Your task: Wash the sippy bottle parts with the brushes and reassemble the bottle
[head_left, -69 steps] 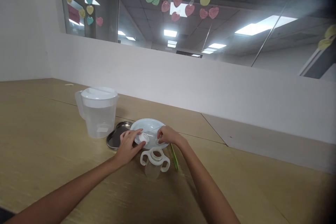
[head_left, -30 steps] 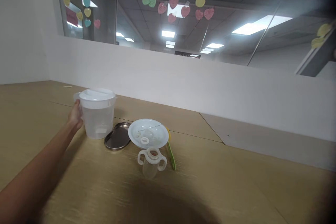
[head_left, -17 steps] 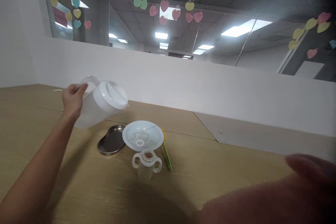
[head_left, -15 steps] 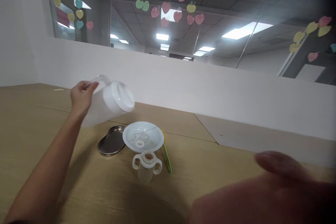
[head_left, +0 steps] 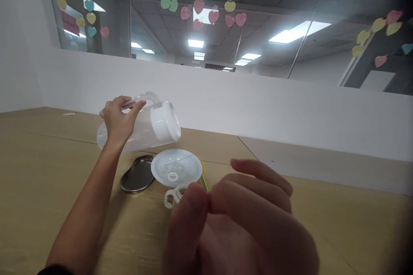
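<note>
My left hand [head_left: 120, 118] is closed on the handle of a clear plastic pitcher [head_left: 142, 133] with a white lid. The pitcher lies tipped nearly on its side in the air, its lid end above and behind a white bowl [head_left: 156, 174]. Inside the bowl are a small white ring [head_left: 173, 176] and clear pieces. Large in the foreground, my right hand [head_left: 245, 219] has its thumb tip against its curled forefinger, with nothing visible between them. It covers most of a white two-handled cup [head_left: 169, 200] in front of the bowl.
A kidney-shaped metal tray [head_left: 138, 175] sits left of the bowl. A green-handled utensil with a yellow end [head_left: 202, 165] is partly hidden at the bowl's right. A white wall [head_left: 206, 99] rises behind the wooden table [head_left: 48, 189], below a window with heart-shaped notes.
My left hand has carried the pitcher to the right. My right hand has come in from the right edge to the middle foreground, its thumb and forefinger now together, covering the cup.
</note>
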Motion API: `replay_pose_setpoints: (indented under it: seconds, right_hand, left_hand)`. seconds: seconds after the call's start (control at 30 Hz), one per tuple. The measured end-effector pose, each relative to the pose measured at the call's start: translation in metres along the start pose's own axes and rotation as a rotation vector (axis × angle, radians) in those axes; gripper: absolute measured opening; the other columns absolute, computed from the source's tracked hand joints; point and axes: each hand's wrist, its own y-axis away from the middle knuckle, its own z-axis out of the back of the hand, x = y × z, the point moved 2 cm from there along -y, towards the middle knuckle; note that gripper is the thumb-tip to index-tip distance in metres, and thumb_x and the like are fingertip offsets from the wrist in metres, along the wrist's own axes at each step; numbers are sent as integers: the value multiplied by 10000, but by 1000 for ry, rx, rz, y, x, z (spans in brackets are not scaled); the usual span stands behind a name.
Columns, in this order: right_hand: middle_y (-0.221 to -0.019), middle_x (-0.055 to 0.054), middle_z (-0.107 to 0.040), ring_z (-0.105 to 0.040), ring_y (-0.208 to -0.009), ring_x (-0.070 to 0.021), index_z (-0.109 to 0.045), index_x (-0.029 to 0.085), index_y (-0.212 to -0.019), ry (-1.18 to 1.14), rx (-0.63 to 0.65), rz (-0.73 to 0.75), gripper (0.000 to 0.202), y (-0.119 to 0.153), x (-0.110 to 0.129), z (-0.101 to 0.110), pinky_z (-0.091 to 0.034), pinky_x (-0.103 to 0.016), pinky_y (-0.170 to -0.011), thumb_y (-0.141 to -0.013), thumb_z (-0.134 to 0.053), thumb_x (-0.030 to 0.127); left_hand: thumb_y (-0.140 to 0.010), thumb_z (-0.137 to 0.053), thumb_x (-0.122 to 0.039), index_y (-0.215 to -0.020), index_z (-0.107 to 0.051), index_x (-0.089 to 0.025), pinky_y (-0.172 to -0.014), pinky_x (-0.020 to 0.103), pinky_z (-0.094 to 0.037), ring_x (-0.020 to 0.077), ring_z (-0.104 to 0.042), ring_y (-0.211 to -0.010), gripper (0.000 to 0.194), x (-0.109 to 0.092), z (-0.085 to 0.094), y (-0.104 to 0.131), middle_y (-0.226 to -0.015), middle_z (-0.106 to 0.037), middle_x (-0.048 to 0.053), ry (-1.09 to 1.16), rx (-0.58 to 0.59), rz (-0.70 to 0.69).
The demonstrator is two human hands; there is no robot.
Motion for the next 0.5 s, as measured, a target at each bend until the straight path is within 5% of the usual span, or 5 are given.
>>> replay_pose_setpoints:
  seconds: [0.17,0.33,0.5]
  right_hand:
    - [-496,43,-365,-487,-492,-88,-500,203,-584,3,-47,101,275,-21,-6,7,-460,-361,-690,-830,-422,107]
    - [-474,51,-415,-468,-435,-74,-514,204,-595,-36,158,241,259,-39,-13,24,-469,-347,-709,-799,-432,67]
    - [-485,81,-454,-436,-408,-53,-497,209,-669,-29,136,229,177,-39,-18,19,-470,-349,-755,-773,-473,68]
  left_hand:
    - [-718,-606,-504,-803,-623,-207,-888,392,-319,248,-551,-916,309,-2,2,3,-848,-676,38,-126,42,-56]
    - [-712,-621,-488,-802,-609,-215,-886,406,-315,262,-554,-928,288,-6,0,5,-851,-680,40,-101,117,-42]
    - [-726,-597,-491,-802,-607,-224,-868,392,-327,258,-561,-917,277,-9,-5,7,-851,-678,39,-98,129,-79]
